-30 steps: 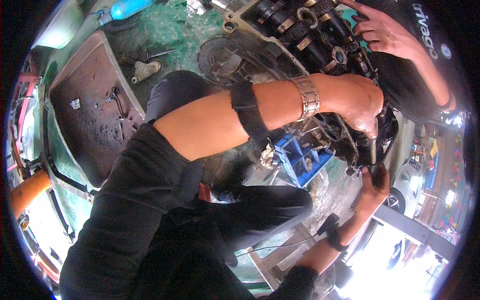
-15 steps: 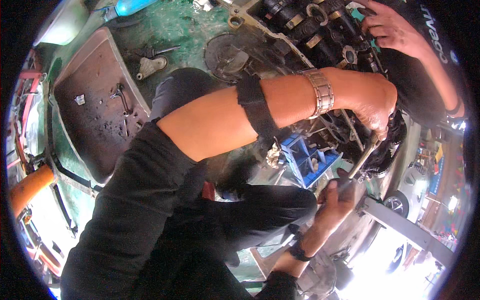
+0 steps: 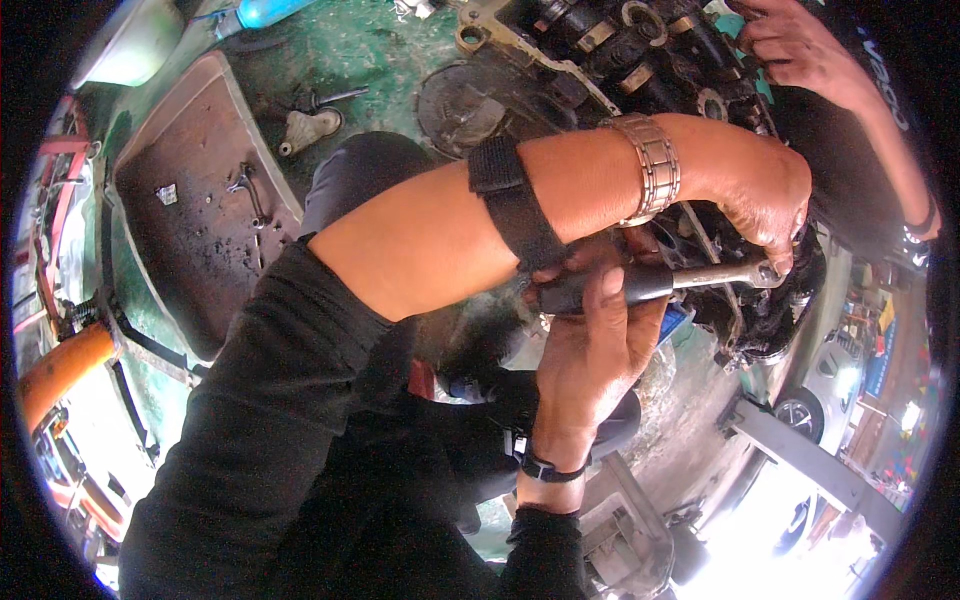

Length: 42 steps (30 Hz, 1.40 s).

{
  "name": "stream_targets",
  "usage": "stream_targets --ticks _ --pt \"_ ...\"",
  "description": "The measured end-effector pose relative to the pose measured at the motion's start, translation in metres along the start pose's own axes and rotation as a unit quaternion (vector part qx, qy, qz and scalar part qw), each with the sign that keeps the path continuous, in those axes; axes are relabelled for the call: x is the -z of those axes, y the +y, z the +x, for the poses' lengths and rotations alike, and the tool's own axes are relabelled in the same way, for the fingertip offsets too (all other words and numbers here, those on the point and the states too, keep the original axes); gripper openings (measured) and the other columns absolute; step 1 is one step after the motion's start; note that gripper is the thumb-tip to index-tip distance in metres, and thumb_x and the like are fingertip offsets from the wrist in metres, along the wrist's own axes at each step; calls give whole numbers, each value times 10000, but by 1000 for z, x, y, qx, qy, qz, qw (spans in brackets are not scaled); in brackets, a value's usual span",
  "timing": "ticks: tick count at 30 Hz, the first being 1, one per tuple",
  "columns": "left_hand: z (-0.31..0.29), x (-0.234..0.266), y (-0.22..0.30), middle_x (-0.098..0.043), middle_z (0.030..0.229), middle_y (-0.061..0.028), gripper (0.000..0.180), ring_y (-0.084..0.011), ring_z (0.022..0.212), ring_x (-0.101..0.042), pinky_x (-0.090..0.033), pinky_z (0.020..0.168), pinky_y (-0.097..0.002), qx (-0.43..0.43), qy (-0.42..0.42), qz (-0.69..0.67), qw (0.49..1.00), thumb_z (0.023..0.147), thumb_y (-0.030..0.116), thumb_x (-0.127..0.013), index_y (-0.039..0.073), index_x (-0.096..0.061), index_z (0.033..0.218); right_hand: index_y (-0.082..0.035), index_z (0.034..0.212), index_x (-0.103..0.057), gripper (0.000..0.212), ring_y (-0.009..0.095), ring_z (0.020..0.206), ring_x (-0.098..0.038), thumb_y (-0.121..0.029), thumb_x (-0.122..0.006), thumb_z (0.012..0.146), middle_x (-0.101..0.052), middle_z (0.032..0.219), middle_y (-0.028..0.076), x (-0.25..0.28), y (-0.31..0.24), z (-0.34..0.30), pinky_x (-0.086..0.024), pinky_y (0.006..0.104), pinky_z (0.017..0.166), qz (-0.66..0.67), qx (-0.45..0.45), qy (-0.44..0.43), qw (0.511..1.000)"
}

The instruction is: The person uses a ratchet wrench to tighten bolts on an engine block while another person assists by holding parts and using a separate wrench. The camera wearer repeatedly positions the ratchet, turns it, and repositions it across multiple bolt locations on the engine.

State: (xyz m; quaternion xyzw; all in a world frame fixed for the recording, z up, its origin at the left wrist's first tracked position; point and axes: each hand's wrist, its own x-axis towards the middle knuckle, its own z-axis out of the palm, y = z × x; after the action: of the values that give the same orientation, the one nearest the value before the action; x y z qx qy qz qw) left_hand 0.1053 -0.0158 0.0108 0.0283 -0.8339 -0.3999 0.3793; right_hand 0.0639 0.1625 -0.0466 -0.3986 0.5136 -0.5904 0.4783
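My right hand [image 3: 600,340] is closed round the black handle of a ratchet wrench [image 3: 715,275], its palm turned up. The wrench's bare metal shaft runs rightward, nearly level. At its head, the fingers of my left hand [image 3: 765,195] curl down and press; its other fingers are hidden behind the hand. My left forearm, with a metal watch and a black strap, crosses over a greasy engine block [image 3: 625,75]. The wrench head sits at the block's near right side, and what it fits onto is hidden.
Another person's hand [image 3: 790,50] rests by the engine at the upper right. A brown tray [image 3: 190,130] with small metal parts lies on the left. A connecting rod piece [image 3: 310,130] and a round cover [image 3: 460,105] lie on the green floor. An orange post [image 3: 65,370] stands at left.
My right hand has swung up and left, turning the wrench from slanting down to nearly level. The blue bin is now mostly covered. My left hand stays at the wrench head.
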Motion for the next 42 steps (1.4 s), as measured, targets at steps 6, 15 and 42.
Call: stream_targets --ticks 6,15,42 --pt "4 -13 0 -706 767 -179 333 -263 677 -680 -506 682 -418 117 53 11 992 807 338 -707 14 -747 871 49 1329 -432 570 176 657 -543 -215 -695 898 -567 840 107 12 -12 -17 -441 284 539 11 -37 18 999" --pt "7 -16 -11 -703 755 -176 323 -279 649 -668 -501 650 -427 110 12 35 993 827 355 -703 42 -762 877 88 1308 -517 763 68 550 -506 -349 -824 763 -567 781 22 129 -61 -35 -366 201 419 -324 14 42 945" --pt "5 -15 -11 -714 806 -174 334 -304 735 -685 -514 707 -418 98 29 59 993 793 339 -747 29 -752 918 43 1111 -609 339 145 758 -533 -42 -754 817 -600 843 39 193 -76 4 -465 262 715 -501 119 95 852"
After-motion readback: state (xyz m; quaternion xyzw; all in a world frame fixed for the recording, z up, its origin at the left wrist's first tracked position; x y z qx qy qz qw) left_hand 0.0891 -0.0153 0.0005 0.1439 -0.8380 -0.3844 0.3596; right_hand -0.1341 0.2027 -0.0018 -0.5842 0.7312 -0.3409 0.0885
